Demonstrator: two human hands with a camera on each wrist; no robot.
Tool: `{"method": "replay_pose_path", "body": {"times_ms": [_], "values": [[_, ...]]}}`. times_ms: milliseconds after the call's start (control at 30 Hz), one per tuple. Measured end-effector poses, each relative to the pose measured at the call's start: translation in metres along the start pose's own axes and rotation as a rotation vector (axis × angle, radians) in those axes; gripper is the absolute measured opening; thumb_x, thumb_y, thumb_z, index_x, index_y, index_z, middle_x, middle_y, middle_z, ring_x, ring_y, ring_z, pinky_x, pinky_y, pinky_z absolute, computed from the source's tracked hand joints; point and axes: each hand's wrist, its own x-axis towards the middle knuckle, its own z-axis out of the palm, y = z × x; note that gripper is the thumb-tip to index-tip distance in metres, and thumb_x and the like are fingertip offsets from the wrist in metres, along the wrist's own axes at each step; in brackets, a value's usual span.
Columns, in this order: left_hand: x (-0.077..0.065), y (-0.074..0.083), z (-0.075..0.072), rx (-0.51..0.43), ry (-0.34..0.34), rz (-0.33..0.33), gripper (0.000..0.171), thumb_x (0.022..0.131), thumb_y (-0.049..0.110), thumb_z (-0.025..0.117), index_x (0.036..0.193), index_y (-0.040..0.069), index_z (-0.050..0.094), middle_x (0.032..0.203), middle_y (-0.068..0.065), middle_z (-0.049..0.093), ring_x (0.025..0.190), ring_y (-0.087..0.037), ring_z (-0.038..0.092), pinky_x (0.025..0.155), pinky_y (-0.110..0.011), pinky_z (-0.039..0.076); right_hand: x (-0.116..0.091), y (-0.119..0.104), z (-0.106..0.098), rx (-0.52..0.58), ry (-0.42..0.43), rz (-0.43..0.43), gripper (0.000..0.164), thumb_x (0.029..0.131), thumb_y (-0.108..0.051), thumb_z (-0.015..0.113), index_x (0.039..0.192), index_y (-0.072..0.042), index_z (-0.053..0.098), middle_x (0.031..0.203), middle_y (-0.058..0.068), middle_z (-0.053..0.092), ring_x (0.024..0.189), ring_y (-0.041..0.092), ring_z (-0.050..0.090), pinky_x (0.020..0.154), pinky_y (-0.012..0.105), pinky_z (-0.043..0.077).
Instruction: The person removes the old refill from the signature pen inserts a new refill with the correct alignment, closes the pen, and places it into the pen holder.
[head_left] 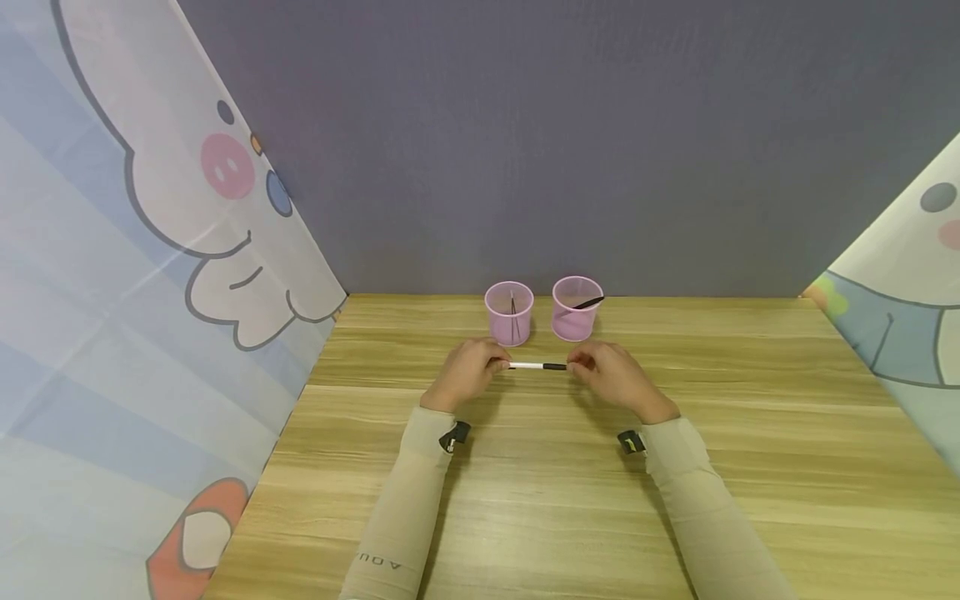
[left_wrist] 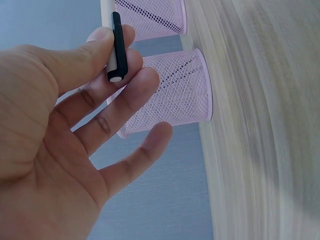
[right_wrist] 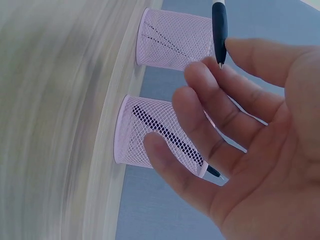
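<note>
A white ballpoint pen (head_left: 527,365) with a black grip and clip lies level between both hands, above the table. My left hand (head_left: 468,368) pinches its clip end between thumb and fingers; the other fingers spread loosely in the left wrist view. At the writing end, where the metal tip shows, my right hand (head_left: 609,372) holds the black grip (right_wrist: 219,30) between thumb and index finger. Just beyond the hands stand two pink mesh pen holders. The left holder (head_left: 501,327) contains two thin dark sticks (head_left: 513,308). In the right holder (head_left: 567,325) leans a black pen (head_left: 588,303).
The wood-grain table (head_left: 540,500) runs under both forearms. Behind the holders rises a dark grey wall panel (head_left: 525,150). Cartoon-printed sheets (head_left: 150,350) hang along the left and right sides. Each wrist carries a small black device (head_left: 454,437).
</note>
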Motion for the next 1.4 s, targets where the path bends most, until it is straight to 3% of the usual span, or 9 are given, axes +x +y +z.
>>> {"method": "replay_pose_path", "body": {"times_ms": [600, 1400], "values": [[-0.0003, 0.0011, -0.0016, 0.006, 0.001, -0.005, 0.010, 0.094, 0.019, 0.073, 0.096, 0.011, 0.080, 0.099, -0.002, 0.076, 0.092, -0.018, 0.072, 0.086, -0.037, 0.059, -0.0012, 0.0016, -0.0036, -0.026, -0.045, -0.026, 0.009, 0.098, -0.013, 0.068, 0.100, -0.008, 0.075, 0.082, -0.001, 0.069, 0.073, 0.011, 0.058, 0.068, 0.031, 0.048], [-0.0009, 0.0026, -0.0023, 0.011, -0.003, -0.010, 0.011, 0.093, 0.020, 0.073, 0.096, 0.011, 0.080, 0.098, -0.001, 0.076, 0.092, -0.017, 0.071, 0.085, -0.036, 0.059, -0.0011, -0.0001, -0.0048, 0.002, -0.041, -0.009, 0.006, 0.097, -0.013, 0.069, 0.097, -0.007, 0.071, 0.083, -0.001, 0.069, 0.076, 0.011, 0.060, 0.071, 0.032, 0.050]]}}
